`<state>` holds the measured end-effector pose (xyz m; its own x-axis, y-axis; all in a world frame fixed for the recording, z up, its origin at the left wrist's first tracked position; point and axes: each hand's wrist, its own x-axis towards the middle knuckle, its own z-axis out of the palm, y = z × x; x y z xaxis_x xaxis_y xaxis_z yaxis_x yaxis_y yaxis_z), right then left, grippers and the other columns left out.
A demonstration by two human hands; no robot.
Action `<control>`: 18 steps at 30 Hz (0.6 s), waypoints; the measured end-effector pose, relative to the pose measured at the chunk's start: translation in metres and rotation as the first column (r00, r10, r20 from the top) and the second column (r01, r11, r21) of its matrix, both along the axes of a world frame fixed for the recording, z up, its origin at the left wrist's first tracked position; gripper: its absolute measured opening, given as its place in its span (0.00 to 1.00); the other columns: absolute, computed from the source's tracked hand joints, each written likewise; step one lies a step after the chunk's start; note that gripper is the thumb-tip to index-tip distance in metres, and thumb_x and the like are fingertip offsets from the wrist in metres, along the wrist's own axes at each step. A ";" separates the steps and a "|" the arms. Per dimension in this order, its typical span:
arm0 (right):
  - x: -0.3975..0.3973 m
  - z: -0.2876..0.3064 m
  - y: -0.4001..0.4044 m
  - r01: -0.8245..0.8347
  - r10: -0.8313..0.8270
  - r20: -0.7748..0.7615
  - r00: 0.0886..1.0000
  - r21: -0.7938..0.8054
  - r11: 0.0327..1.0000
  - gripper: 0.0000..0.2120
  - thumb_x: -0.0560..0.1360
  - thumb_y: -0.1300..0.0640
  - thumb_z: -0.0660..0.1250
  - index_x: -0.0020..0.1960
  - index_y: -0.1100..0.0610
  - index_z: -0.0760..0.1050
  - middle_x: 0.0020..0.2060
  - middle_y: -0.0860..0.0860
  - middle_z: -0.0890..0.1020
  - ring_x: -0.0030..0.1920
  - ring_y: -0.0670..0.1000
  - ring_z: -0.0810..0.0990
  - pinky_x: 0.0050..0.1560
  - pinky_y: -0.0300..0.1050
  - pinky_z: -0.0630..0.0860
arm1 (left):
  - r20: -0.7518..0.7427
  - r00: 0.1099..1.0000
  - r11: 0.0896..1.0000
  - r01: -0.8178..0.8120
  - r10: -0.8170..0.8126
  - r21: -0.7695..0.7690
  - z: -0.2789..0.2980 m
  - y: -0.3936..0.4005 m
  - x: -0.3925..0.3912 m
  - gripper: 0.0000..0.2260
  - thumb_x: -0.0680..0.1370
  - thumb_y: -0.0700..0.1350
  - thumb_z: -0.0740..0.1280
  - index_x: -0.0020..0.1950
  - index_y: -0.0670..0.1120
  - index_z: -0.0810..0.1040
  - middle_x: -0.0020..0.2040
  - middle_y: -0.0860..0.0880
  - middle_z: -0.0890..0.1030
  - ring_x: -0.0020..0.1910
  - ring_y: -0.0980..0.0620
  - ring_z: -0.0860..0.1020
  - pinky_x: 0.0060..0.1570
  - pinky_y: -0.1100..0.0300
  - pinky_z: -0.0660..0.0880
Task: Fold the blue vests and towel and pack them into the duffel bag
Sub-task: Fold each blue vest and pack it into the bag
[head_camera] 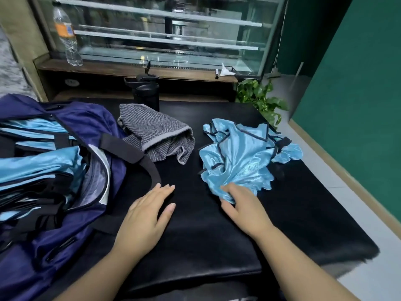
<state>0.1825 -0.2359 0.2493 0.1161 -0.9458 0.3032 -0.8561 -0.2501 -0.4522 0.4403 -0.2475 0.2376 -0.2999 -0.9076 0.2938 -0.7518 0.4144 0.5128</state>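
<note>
1 loose blue vest [243,157] crumpled mid-mat, right hand [245,207] pinching its near edge | left hand [147,216] flat, fingers straight, on black mat [195,235] | 1 grey towel [156,135] | 1 navy duffel bag [71,213], folded vests inside, count unclear | green wall [358,105], glass display case [165,31]

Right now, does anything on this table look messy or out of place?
Yes. One blue vest lies crumpled at the right of the black table, under the right hand. The grey towel is bunched up beside the duffel bag, not folded.

Dim, even indoor light; soft focus, wide-angle edge warping.
</note>
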 end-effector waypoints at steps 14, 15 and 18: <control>0.077 0.027 0.064 -0.161 -0.109 0.664 0.740 0.331 0.930 0.08 0.72 0.49 0.67 0.38 0.48 0.69 0.32 0.43 0.70 0.36 0.44 0.67 0.41 0.42 0.65 | -0.106 0.969 0.965 0.202 -0.221 -0.165 0.004 0.037 -0.017 0.26 0.78 0.67 0.50 0.58 0.53 0.78 0.71 0.61 0.65 0.74 0.67 0.52 0.69 0.57 0.57; 0.077 0.033 0.068 -0.195 -0.110 0.682 0.723 0.354 0.914 0.08 0.69 0.46 0.67 0.37 0.47 0.71 0.33 0.46 0.71 0.37 0.46 0.68 0.42 0.43 0.65 | -0.169 0.960 0.972 0.204 -0.222 -0.120 0.005 0.041 -0.015 0.25 0.77 0.68 0.51 0.52 0.55 0.80 0.68 0.65 0.69 0.73 0.69 0.54 0.70 0.57 0.57; 0.073 0.052 0.075 -0.249 -0.113 0.723 0.681 0.374 0.893 0.06 0.67 0.46 0.67 0.37 0.47 0.77 0.35 0.47 0.77 0.38 0.45 0.74 0.43 0.41 0.68 | -0.400 0.908 0.984 0.165 -0.123 0.073 0.023 0.058 -0.009 0.08 0.76 0.61 0.58 0.41 0.66 0.76 0.47 0.71 0.77 0.58 0.70 0.71 0.63 0.67 0.63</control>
<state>0.2553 -0.1610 0.3010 0.1058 -0.9900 -0.0936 -0.2099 0.0697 -0.9752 0.4308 -0.1898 0.2602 -0.3091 -0.8947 0.3224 -0.4173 0.4322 0.7994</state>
